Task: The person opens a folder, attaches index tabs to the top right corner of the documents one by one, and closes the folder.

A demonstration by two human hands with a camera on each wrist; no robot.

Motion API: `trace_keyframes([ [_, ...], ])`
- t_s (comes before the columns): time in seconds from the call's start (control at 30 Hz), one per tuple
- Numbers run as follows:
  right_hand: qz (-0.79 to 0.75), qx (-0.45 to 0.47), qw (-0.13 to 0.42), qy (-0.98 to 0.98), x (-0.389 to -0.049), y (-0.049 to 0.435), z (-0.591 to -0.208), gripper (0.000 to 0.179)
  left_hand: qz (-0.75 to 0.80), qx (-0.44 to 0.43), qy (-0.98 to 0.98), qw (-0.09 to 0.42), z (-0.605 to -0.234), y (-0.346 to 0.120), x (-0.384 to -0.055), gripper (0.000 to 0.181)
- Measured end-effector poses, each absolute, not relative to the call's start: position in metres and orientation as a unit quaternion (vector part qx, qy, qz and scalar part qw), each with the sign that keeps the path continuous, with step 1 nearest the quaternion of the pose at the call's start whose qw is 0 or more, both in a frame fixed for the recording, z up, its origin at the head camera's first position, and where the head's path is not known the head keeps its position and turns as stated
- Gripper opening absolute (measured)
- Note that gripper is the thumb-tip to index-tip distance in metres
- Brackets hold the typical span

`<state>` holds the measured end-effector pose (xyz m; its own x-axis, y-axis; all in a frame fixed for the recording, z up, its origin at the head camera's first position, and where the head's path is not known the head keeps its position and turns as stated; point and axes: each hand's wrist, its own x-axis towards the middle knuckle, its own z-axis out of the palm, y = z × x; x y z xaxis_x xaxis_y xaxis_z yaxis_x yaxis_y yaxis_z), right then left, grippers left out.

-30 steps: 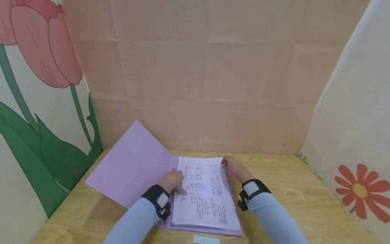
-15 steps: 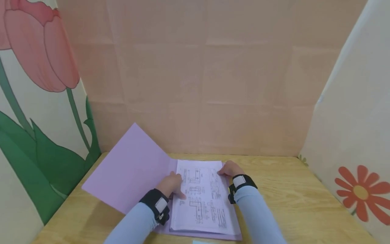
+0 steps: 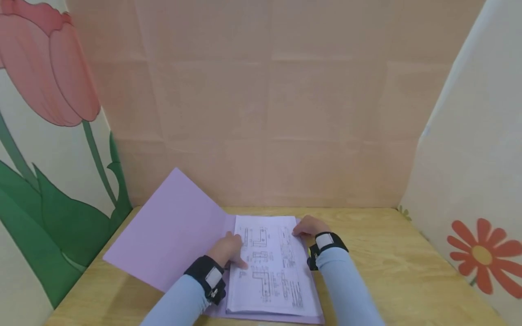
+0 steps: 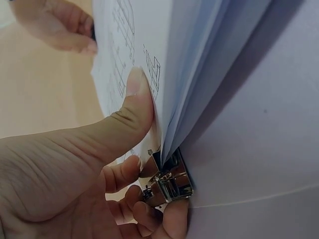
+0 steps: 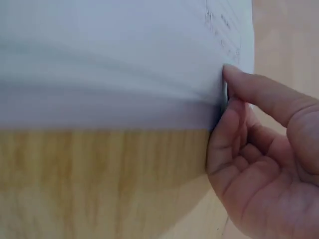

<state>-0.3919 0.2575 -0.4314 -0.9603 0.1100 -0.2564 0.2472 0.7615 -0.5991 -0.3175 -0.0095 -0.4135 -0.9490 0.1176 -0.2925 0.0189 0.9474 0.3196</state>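
Note:
A purple file folder [image 3: 169, 231] lies on the table with its cover raised to the left. On its right half is a stack of white sheets [image 3: 277, 299] printed with technical drawings. My left hand [image 3: 228, 250] is at the stack's left edge. In the left wrist view its thumb presses the top sheet, while the other fingers curl about a shiny metal clip [image 4: 172, 183] at the sheets' edge. My right hand [image 3: 311, 225] pinches the sheets' right edge near the far corner, thumb on top in the right wrist view. Part of the clip is hidden by fingers.
The wooden table [image 3: 379, 271] extends to both sides of the folder. A pinkish-brown sheet [image 3: 261, 104] hangs behind it. Printed flower panels [image 3: 473, 190] stand left and right. A pale slip [image 3: 267, 323] barely shows at the bottom edge.
My right hand has moved slightly nearer along the sheets' right edge and now grips further over it. The left hand stays at the clip side. The head view has shifted a little.

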Motion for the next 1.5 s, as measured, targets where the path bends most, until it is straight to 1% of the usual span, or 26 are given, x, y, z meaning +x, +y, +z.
trace_keyframes([
  [0.07,-0.333,0.104,0.099,0.932,-0.393,0.257,-0.432,0.015,0.151,0.037,0.976,0.155,-0.412,-0.010,-0.318,0.076],
  [0.2,-0.316,0.106,0.085,0.939,-0.394,0.252,-0.432,0.022,0.149,0.034,0.976,0.154,-0.414,-0.013,-0.321,0.077],
  [0.3,-0.334,0.088,0.091,0.934,-0.390,0.250,-0.430,0.017,0.151,0.031,0.976,0.156,-0.416,-0.015,-0.323,0.075],
  [0.4,-0.350,0.090,0.089,0.928,-0.391,0.248,-0.434,0.013,0.151,0.034,0.976,0.155,-0.414,-0.019,-0.319,0.075],
  [0.5,-0.335,0.092,0.088,0.933,-0.392,0.246,-0.435,0.017,0.151,0.036,0.976,0.153,-0.412,-0.021,-0.316,0.075],
  [0.63,-0.338,0.083,0.105,0.932,-0.391,0.248,-0.430,0.014,0.157,0.032,0.975,0.155,-0.417,-0.020,-0.320,0.074],
  [0.7,-0.339,0.088,0.105,0.931,-0.390,0.248,-0.431,0.013,0.157,0.032,0.974,0.157,-0.419,-0.020,-0.321,0.075],
  [0.87,-0.332,0.094,0.081,0.935,-0.388,0.242,-0.433,0.020,0.148,0.035,0.976,0.156,-0.416,-0.021,-0.321,0.075],
  [1.0,-0.318,0.081,0.072,0.942,-0.387,0.243,-0.433,0.015,0.149,0.035,0.976,0.156,-0.411,-0.022,-0.316,0.074],
  [1.2,-0.312,0.061,0.079,0.945,-0.385,0.247,-0.432,0.019,0.153,0.034,0.975,0.160,-0.413,-0.019,-0.320,0.073],
  [1.37,-0.329,0.058,0.082,0.939,-0.387,0.252,-0.433,0.012,0.154,0.034,0.974,0.162,-0.415,-0.018,-0.323,0.075],
  [1.5,-0.320,0.050,0.081,0.943,-0.387,0.253,-0.433,0.015,0.157,0.034,0.973,0.166,-0.413,-0.018,-0.321,0.075],
])
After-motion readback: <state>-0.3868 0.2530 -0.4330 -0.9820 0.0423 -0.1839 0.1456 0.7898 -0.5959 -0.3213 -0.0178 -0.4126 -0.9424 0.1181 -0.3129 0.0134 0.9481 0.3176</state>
